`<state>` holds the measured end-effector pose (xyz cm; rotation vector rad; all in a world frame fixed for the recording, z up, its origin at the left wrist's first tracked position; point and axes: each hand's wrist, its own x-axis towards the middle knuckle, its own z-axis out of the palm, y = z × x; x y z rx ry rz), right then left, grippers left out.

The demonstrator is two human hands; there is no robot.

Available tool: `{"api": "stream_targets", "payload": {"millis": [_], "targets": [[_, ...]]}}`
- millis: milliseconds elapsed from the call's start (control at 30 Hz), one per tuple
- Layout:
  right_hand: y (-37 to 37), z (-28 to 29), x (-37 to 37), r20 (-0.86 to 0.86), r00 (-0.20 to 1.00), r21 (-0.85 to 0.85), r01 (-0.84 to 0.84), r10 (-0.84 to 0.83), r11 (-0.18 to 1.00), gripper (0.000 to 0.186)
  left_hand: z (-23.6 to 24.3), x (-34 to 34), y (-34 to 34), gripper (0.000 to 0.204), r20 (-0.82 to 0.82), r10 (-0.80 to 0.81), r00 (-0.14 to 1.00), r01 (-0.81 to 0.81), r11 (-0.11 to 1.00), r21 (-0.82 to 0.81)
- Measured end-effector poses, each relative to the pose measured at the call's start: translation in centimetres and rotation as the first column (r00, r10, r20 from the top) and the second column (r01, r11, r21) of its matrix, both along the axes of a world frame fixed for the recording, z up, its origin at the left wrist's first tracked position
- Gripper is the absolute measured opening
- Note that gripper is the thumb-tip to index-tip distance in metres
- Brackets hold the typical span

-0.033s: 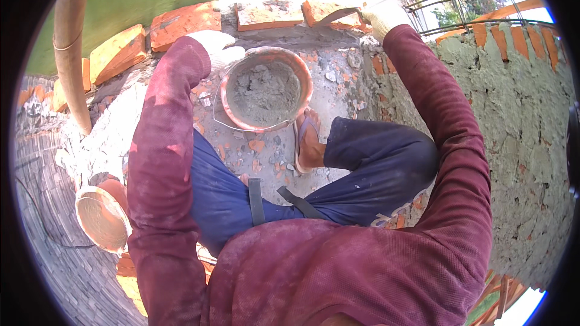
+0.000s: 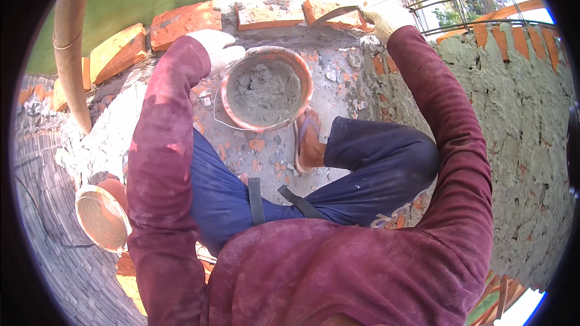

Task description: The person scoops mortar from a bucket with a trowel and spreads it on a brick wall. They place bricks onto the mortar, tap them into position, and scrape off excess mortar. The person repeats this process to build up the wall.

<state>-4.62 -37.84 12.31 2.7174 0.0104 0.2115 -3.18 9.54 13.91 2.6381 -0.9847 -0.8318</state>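
Observation:
My left hand (image 2: 216, 47), in a white glove, lies beside the rim of an orange bucket (image 2: 307, 78); its fingers are partly washed out by glare but look apart, with nothing visible in them. Grey wet mortar (image 2: 266, 89) fills much of the bucket, whose thin wire handle hangs down over the near side. At the far right my gloved right hand (image 2: 382, 23) is closed on a trowel, its grip hidden. The trowel's dark blade (image 2: 336, 14) points left over a brick (image 2: 314, 9) in the row along the wall top.
More orange bricks (image 2: 186, 25) line the far edge. A bamboo pole (image 2: 71, 54) stands at the left, near a second bucket (image 2: 96, 220). Rough mortared wall (image 2: 513, 145) rises at the right, below a wire rebar cage (image 2: 477, 3). My sandalled foot (image 2: 311, 145) is near the mortar bucket.
My right hand and the trowel have shifted very slightly. My left hand and the bucket look practically the same.

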Motion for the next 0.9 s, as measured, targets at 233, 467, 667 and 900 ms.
{"api": "stream_targets", "payload": {"millis": [233, 467, 667, 900], "targets": [[1.9, 0.0, -0.9, 0.007, 0.995, 0.015, 0.104, -0.104, 0.994, 0.031, -3.0, 2.1, -1.2, 0.065, -0.087, -0.007, 0.996, 0.018, 0.992, 0.129], [4.5, 7.5, -6.7, -0.242, 0.97, 0.065, 0.04, -0.023, 0.997, 0.042, -9.5, 1.5, -3.8, 0.067, -0.226, 0.033, 0.974, 0.037, 0.953, 0.3], [10.4, 11.9, -13.2, -0.563, 0.809, 0.182, -0.08, 0.17, 0.98, 0.02, -15.4, 2.6, -4.1, 0.062, -0.313, 0.122, 0.942, -0.083, 0.987, 0.134], [17.4, 1.3, -13.1, -0.574, 0.8, 0.187, -0.079, 0.174, 0.979, 0.02, -13.6, 1.7, -7.0, 0.055, -0.277, 0.072, 0.958, -0.067, 0.997, 0.026]]}}
